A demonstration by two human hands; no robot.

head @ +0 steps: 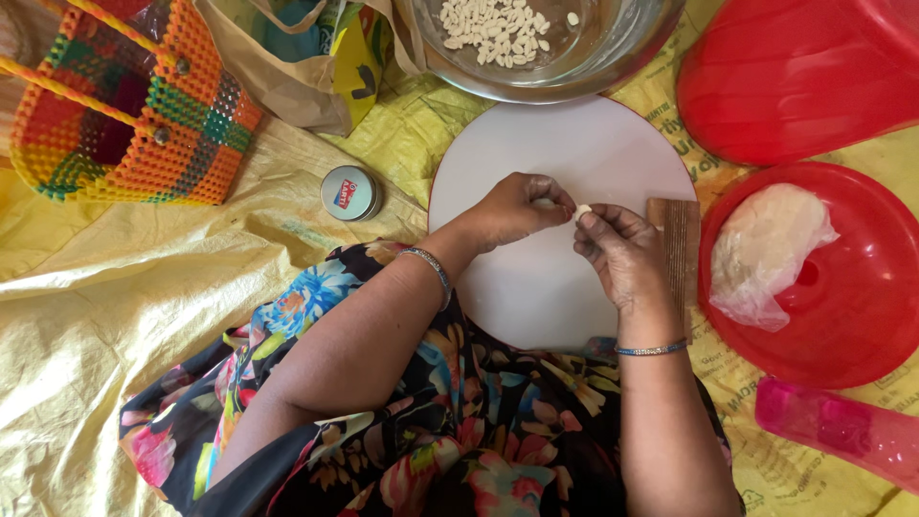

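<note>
My left hand [517,206] and my right hand [620,251] meet over a round white board [565,144]. Between their fingertips they pinch one small white piece of dough [582,211]. A ridged wooden block [680,249] lies at the board's right edge, just beside my right hand. A lump of white dough wrapped in clear plastic [766,249] rests on a red plastic lid [842,316] to the right. Beyond the board stands a steel bowl [613,62] holding several small shaped white pieces [493,29].
A yellow sheet [124,287] covers the floor. A woven orange and green basket [124,115] stands at the far left, a brown bag [287,67] beside it, a small round tin [350,192] nearer. A red tub [795,77] sits far right, a pink bottle [842,431] near right.
</note>
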